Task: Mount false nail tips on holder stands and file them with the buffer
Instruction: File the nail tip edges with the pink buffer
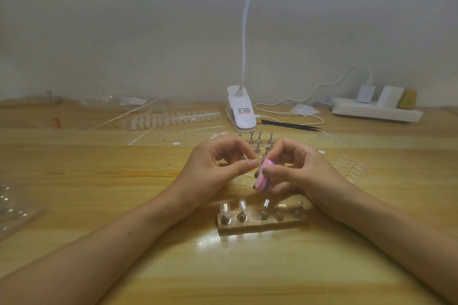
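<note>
A wooden table runs back to a plain, pale wall. Over the middle of it, the thumb and forefinger of the left hand are pinched together on a small clear sliver that looks like a nail tip, though it is too small to be sure. The other fingers are curled behind them. The sliver meets the upper edge of a pink buffer, which the right hand grips with the thumb across its near face and the fingers bent round the far side. The buffer stands tilted on end. Both hands are raised off the table, and the forearms reach in from the bottom corners.

Just below the hands, a clear base lies flat on the table with five small metal stands in a row. The two stands on the left each carry clear mounted tips. What tops the other three is hard to make out.

Behind the hands is a cluster of loose stands. Further back sits a white clip lamp, its neck rising out of view, with black tweezers just to its right. A white cable loops across to a power strip by the wall. To the left of the lamp lie strips of unused tips, and a crumpled plastic bag sits at the far left edge.
</note>
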